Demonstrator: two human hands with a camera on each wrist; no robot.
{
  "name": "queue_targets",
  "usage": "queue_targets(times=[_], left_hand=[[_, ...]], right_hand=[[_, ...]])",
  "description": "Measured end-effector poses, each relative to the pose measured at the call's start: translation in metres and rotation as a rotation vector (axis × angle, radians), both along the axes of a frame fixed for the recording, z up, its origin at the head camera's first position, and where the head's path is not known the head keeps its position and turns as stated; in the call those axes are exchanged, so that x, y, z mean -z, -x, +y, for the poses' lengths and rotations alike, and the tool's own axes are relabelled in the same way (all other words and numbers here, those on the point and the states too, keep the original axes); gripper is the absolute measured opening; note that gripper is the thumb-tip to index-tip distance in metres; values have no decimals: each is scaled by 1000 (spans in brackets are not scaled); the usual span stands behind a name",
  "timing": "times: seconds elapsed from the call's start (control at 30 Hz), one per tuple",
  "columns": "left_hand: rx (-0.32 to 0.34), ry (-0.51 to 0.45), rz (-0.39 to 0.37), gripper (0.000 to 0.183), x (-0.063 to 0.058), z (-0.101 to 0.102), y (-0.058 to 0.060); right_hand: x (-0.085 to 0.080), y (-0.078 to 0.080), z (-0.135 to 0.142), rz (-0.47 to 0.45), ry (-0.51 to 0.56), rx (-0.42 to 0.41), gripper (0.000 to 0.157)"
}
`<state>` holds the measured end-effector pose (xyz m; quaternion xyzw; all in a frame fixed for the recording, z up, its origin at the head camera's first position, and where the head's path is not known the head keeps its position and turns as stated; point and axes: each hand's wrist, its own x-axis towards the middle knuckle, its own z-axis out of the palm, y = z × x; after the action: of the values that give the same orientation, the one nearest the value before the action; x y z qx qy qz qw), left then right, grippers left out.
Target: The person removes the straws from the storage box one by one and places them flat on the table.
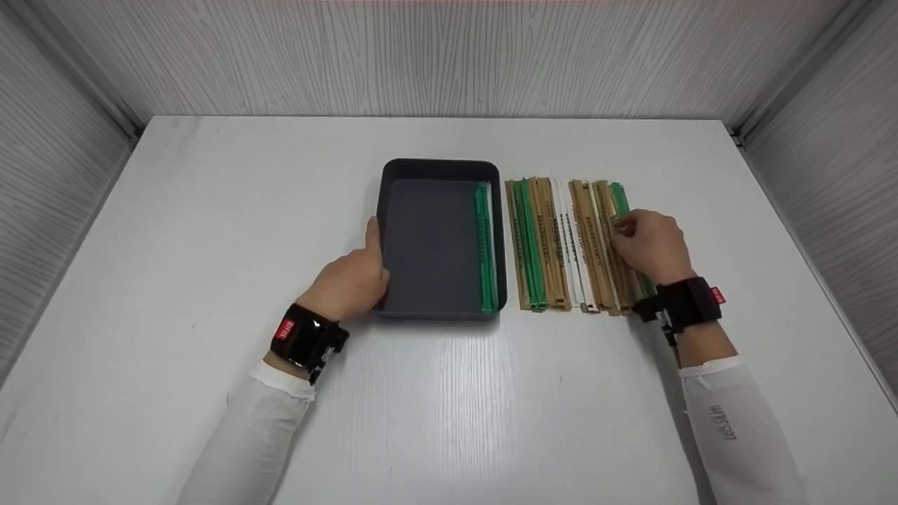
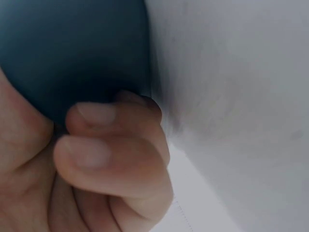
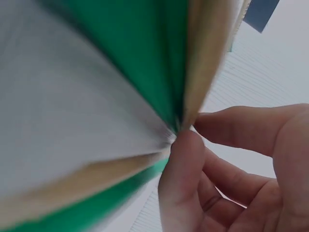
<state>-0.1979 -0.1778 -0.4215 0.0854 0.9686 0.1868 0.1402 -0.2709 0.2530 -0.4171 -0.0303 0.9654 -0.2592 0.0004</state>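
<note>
A dark grey rectangular tray [image 1: 435,245] lies on the table, with green wrapped sticks [image 1: 483,245] and a white one along its right wall. At the tray's left side, my left hand [image 1: 351,280] grips the wall, index finger stretched along the rim. Curled fingertips [image 2: 96,116] show close against the tray in the left wrist view. My right hand [image 1: 652,242] is at the right end of a row of slim brown, green and white wrapped sticks [image 1: 554,245]. In the right wrist view, its thumb and a finger pinch a brown wrapped stick [image 3: 205,53] beside a green one.
The row of sticks lies just right of the tray on the white table [image 1: 435,393]. Wood-grain panels [image 1: 435,56] stand behind the table and on both sides. Each wrist wears a black camera band.
</note>
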Motion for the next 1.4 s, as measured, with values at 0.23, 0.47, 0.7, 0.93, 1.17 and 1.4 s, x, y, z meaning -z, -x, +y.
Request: queue_targets(times=[0.23,0.47,0.7,0.93,1.17,1.4], left_hand=[[-8,-11,-3,79,0,0,-1],[-15,-11,-3,80,-1,0,-1],[-14,-8,6,79,-1,0,-1],[3,6,21,78,1,1,-1],[-4,0,18,78,0,2,-1],[-13,-13,10,78,0,2,-2]], right_hand=[[-26,-11,-25,88,90,-51,34],[-51,-16,-85,181,151,-177,30],[-59,-10,-155,144,140,-276,31],[-44,4,-199,59,21,-254,36],[-31,9,-217,7,-130,-287,18],[-25,9,-228,-27,-202,-313,10]])
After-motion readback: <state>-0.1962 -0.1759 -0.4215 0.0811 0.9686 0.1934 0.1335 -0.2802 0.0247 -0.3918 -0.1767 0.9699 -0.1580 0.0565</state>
